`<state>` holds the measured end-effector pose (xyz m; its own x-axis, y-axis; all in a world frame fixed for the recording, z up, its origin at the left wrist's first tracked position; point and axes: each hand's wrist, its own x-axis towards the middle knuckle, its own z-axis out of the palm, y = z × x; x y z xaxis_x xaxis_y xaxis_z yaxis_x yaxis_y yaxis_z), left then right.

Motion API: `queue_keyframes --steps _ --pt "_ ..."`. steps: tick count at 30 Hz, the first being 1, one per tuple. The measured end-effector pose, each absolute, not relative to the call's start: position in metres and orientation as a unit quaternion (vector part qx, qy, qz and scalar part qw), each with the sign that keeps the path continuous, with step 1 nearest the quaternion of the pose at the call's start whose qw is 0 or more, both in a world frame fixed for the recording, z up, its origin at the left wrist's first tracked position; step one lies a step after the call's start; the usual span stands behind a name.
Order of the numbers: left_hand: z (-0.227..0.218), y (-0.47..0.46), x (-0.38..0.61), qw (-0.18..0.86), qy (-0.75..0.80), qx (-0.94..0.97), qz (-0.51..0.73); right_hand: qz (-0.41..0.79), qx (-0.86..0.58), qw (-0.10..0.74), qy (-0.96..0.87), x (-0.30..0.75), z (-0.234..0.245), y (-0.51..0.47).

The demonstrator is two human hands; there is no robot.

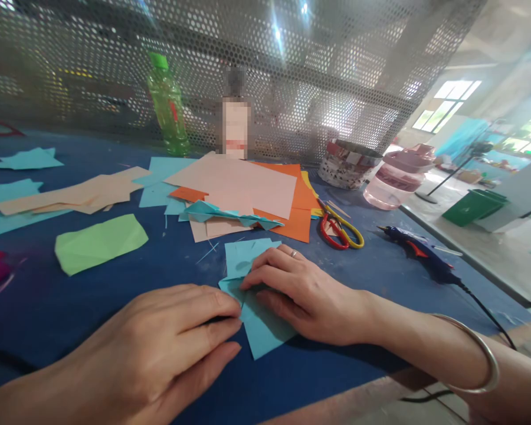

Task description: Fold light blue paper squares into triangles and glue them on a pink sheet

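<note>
A folded sheet of light blue paper (269, 333) lies on the blue tabletop in front of me, with a raised crease near its middle. My right hand (303, 289) is over the sheet, fingers curled and pressed onto the fold; its thumb is tucked underneath. At the sheet's left edge is my left hand (168, 342), fingers stretched out close together with the thumb a little apart. Its fingertips touch or nearly touch the paper; I cannot tell which. Just behind the sheet is a pile of pink paper (239, 183), with orange paper (298, 224) and blue pieces in it.
Scissors (340, 227) and a glue gun (418, 254) with a cord lie to the right. Behind them stand a round container (349, 162) and a pink jug (398, 177). Green paper (101, 242) lies left; a green bottle (168, 106) stands before the perforated metal screen (292, 77).
</note>
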<state>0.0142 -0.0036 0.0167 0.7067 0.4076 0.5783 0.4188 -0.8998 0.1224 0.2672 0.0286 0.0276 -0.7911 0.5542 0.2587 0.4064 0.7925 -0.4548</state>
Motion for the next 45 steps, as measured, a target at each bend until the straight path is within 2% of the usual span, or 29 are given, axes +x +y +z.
queue_keyframes --steps 12,17,32,45 --pt "0.014 -0.005 0.012 -0.004 -0.23 -0.927 -0.297 0.262 -0.262 0.247 -0.896 0.263 0.024 0.03" --pt "0.011 -0.006 0.013 0.005 -0.237 -0.919 -0.316 0.282 -0.22 0.263 -0.896 0.264 0.022 0.033" --pt "0.006 -0.008 0.012 0.036 -0.268 -0.912 -0.308 0.298 -0.211 0.276 -0.889 0.269 0.02 0.036" --pt "0.011 -0.007 0.013 -0.004 -0.272 -0.921 -0.278 0.296 -0.199 0.275 -0.893 0.271 0.02 0.038"
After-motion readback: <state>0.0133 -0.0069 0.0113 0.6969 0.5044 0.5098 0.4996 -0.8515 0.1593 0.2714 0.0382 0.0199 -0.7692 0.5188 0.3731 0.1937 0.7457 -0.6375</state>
